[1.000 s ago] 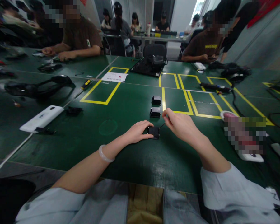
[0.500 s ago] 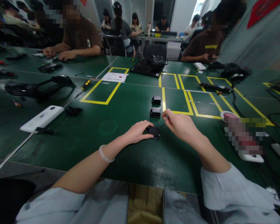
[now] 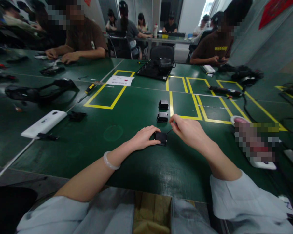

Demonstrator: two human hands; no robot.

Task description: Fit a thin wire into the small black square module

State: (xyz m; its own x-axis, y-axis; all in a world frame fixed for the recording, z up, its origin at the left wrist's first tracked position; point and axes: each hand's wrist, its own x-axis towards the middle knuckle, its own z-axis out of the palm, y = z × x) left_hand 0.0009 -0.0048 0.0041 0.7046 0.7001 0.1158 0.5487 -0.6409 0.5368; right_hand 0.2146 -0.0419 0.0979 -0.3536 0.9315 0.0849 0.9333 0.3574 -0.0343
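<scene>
My left hand (image 3: 146, 136) grips the left side of a small black square block (image 3: 161, 138) on the green table, thumb at the near side and fingers at the far side. My right hand (image 3: 189, 130) is closed in a pinch around a thin dark rod-like tool (image 3: 169, 132), whose tip meets the block's far right corner. Fingers hide most of the tool, so its exact kind cannot be told. Just beyond the block, two similar black blocks (image 3: 162, 117) stand one behind the other.
Yellow tape (image 3: 185, 117) marks rectangles on the table. To the left lie a white power bank-like case (image 3: 44, 124), a yellow-black screwdriver (image 3: 90, 88) and black headgear (image 3: 39, 91). A white-edged object (image 3: 262, 164), partly blurred, lies right. Co-workers (image 3: 88, 39) sit across.
My right fingertips have shifted very slightly left with the tool. My left hand and the block stay in place.
</scene>
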